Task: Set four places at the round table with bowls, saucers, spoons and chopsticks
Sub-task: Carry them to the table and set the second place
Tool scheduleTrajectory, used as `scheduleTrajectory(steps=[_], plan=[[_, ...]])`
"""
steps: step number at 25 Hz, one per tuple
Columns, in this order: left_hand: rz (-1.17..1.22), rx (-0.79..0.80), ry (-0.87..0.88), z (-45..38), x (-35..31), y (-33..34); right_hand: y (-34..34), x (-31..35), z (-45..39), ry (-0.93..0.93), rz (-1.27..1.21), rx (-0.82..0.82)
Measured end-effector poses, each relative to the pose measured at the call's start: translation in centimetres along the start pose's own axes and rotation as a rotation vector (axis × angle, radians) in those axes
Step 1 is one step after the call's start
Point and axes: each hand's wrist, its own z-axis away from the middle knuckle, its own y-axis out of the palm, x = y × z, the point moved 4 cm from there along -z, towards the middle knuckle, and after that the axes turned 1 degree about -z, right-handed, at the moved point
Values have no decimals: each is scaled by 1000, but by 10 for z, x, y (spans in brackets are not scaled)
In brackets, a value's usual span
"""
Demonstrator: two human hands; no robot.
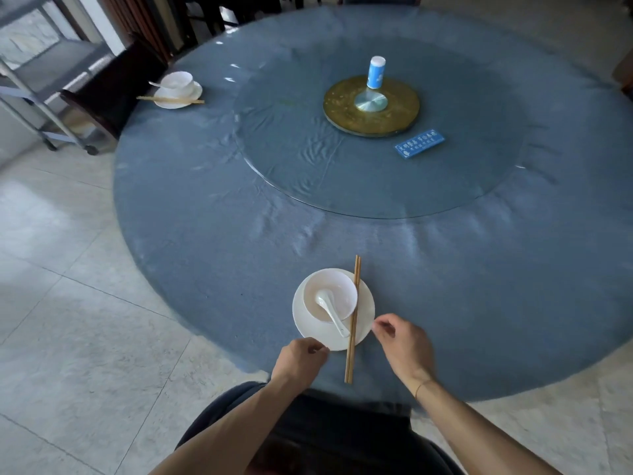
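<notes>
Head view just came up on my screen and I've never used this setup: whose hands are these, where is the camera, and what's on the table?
There is no machine: a person wears the camera on their head, looking down at their own bare hands. The left hand and right hand pinch opposite edges of the near saucer, which carries a bowl with a spoon in it. Chopsticks lie across the saucer's right side. A second set place sits at the far left edge of the round table. In the middle are a glass turntable, a blue and white canister and a blue card.
</notes>
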Motion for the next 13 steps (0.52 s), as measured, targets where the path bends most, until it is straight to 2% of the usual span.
scheduleTrajectory(steps=[2, 6, 9, 13], plan=[[6, -74, 22, 6, 2, -24, -14, 18, -8, -124, 96, -37], [-18, -250, 125, 16, 8, -92, -22, 84, -13, -398, 123, -62], [-36, -339, 191, 28, 24, -147, 5, 144, -7, -562, 206, 26], [-40, -472, 215, 49, 72, -223, 73, 224, 17, -741, 328, 156]])
